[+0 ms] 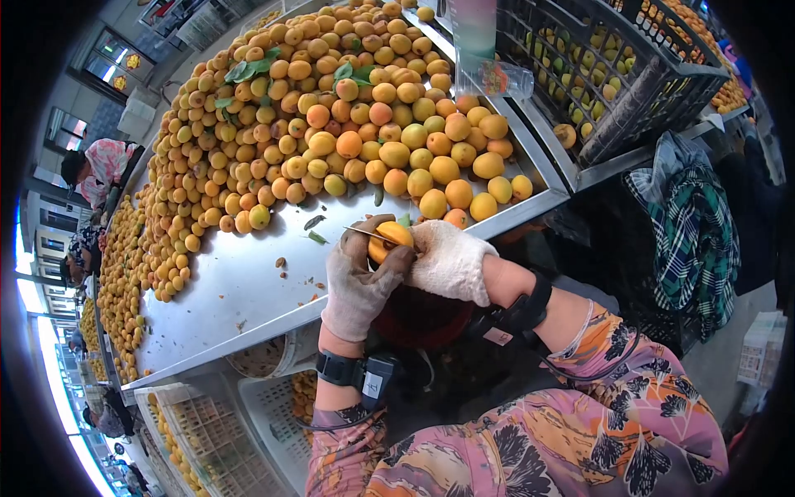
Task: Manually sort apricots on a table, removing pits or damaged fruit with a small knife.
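Note:
Both hands wear white knit gloves with soiled, brownish fingers. My left hand [366, 273] grips a yellow apricot [397, 233] that is split across its middle, with a dark gap between the halves. A thin knife blade [359, 231] lies across the cut, its tip sticking out on the left. The blade's line runs towards my right hand [444, 258], which is closed against the fruit's right side; the handle is hidden. Under the hands is a dark red bucket [428, 332], mostly in shadow. A large heap of apricots [298, 124] covers the metal table [248, 273] beyond.
A black plastic crate [627, 93] with greenish fruit stands at the right, near a clear plastic cup [506, 81]. A raised metal rim [522, 214] edges the table. White crates [267, 397] stand below, left. A plaid cloth [689, 230] hangs right. People [102, 168] are at far left.

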Tool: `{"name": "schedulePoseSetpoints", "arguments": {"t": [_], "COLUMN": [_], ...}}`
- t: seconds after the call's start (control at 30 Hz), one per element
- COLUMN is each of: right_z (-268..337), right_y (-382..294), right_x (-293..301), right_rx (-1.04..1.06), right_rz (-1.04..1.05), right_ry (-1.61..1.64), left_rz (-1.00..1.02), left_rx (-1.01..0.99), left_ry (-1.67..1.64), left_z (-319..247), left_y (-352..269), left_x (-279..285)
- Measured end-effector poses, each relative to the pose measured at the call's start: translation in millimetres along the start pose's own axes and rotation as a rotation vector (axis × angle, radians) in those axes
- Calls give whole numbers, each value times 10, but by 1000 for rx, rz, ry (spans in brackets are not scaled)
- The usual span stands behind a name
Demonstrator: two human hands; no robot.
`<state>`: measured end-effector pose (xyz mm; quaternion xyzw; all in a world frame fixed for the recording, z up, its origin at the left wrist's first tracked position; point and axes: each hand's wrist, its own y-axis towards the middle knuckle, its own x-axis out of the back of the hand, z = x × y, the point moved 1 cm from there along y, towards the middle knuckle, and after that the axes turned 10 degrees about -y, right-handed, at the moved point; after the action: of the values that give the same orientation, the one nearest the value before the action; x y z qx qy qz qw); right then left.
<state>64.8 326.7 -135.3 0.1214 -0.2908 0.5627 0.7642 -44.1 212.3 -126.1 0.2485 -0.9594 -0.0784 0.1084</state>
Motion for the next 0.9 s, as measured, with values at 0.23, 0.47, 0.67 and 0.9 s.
{"name": "schedulePoseSetpoints", "arguments": {"t": [0.23,0.47,0.67,0.9], "right_z": [70,170,233,139], "right_y": [17,-136,-209,-151], "right_x": [169,167,222,148], "right_rx": [-33,85,26,-217], "right_rz": [173,-290,-68,268], "right_ry": [-36,-42,997,1798], "left_rz": [-25,-52,-86,-181], "left_rx": [55,206,231,238], "left_ry": [-165,-245,-421,-484], "left_z": [-51,-124,-197,-42], "left_y": [21,35,30,81], "left_x": [-44,-67,-40,-56]}}
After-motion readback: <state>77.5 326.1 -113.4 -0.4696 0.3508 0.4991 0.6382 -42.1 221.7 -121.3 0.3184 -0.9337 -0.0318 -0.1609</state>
